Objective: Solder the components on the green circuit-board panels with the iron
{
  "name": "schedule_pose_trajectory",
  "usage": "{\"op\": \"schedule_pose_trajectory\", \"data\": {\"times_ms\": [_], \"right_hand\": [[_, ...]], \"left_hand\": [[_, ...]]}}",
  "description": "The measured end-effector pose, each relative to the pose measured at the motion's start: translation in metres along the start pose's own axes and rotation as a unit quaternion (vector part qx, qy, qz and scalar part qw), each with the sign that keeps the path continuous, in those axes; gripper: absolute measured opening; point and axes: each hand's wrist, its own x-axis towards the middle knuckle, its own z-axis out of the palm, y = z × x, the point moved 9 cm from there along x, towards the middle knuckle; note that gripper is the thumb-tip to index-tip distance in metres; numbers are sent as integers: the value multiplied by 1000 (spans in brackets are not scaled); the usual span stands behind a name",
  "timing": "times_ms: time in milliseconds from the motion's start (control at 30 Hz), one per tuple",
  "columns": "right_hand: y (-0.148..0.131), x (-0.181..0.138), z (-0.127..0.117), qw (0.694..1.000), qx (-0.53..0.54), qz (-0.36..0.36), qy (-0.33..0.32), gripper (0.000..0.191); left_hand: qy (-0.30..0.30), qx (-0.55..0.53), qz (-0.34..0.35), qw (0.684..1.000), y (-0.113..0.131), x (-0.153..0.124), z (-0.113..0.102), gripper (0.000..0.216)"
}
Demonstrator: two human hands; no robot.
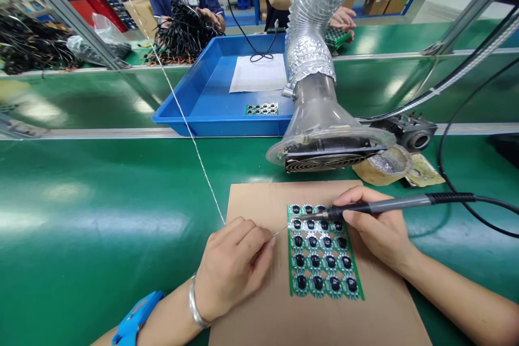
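A panel of small round circuit boards [320, 251], green with black blobs, lies on a brown cardboard sheet [259, 303]. My right hand [375, 224] grips a soldering iron [381, 205] from the right, and the iron's tip points left over the panel's upper rows. In my left hand [239, 262], thumb and forefinger pinch a thin strand of solder wire [281, 230]. Its end meets the iron tip near the panel's left edge. A pale line [190, 135] runs down from above to behind my left hand.
Above the panel hangs a fume extractor hood [330, 130] with a foil duct. A blue tray [223, 124] behind holds paper and a small board panel [262, 109]. To the right are a tape roll [383, 165] and an iron stand [417, 132]. Two people work across the bench.
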Motion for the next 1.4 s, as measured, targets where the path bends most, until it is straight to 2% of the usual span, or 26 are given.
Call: {"op": "schedule_pose_trajectory", "data": {"times_ms": [400,700,1133,1400], "right_hand": [[5,-1,-3,999,33,-3,12,13],[-5,0,3,999,-22,-17,-17,12],[3,-2,-6,998,63,-11,21,14],[5,0,-9,997,69,3,23,15]], "left_hand": [[-4,-3,-2,1000,2,0,-2,9],[-4,-5,-5,1000,0,0,-4,8],[-2,-7,-6,1000,0,2,-3,9],[-12,-9,-9,1000,0,-1,1,7]]}}
